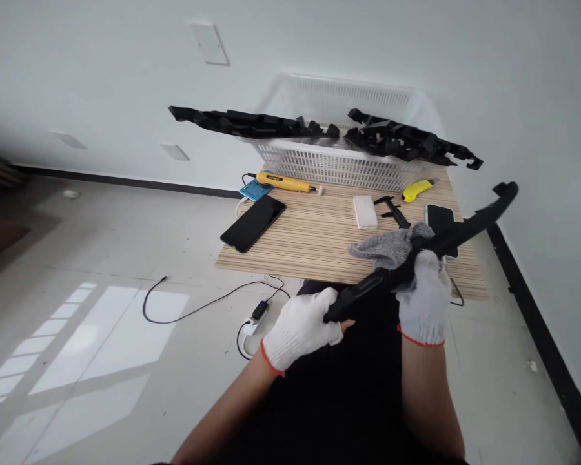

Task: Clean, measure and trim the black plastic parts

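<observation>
We see the left hand (303, 328) gripping one end of a long black plastic strip (445, 240) above the table (319, 245); the right hand (423, 290) presses a grey cloth (385, 248) around its middle. Wiping appears midway; more strips (252, 123) wait across the basket (339, 165).

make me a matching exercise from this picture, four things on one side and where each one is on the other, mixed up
Things
1. grey cloth
2. yellow knife
3. black phone
4. white basket

Places
A. at the back of the table, long black parts lying across its rim
B. flat at the table's left edge
C. bunched in the right hand against the long black part
D. near the table's right side, just in front of the basket

Pairs: 1-C, 2-D, 3-B, 4-A
</observation>
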Demonstrator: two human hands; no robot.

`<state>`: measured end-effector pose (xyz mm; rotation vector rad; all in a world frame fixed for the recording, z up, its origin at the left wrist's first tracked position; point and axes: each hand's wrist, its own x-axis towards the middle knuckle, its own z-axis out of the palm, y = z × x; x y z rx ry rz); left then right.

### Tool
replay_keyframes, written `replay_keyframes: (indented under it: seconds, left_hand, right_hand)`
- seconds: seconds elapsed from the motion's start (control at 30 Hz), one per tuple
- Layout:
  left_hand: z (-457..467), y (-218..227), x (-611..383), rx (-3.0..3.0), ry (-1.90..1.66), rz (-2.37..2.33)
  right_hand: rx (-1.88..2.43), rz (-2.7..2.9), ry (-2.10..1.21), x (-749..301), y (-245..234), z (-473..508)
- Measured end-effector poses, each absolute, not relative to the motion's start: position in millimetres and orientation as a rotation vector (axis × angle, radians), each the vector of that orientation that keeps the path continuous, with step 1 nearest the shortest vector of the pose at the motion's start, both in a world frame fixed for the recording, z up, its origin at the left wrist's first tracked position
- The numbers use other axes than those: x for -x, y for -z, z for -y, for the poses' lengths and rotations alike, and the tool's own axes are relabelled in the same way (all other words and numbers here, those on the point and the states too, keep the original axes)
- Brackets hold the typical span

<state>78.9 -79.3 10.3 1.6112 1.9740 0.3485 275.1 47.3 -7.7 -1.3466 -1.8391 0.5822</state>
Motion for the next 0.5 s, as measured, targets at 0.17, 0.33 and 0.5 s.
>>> replay_keyframes:
  seconds: [0.17,0.33,0.5]
  left_hand:
    - [76,-8,-41,-1.345,-1.053,-1.737]
    - [35,-45,-32,-1.287,-1.701,-1.418]
    - [-9,-72,-56,-0.973,-1.679,-1.274]
  right_hand:
    - [1.089,1.249,-1.278,-248,-8,-59]
    - [0.893,1.386,-1.475,-218,-46,-68]
    - [0.838,1.882,-1.450,-197,-56,-51]
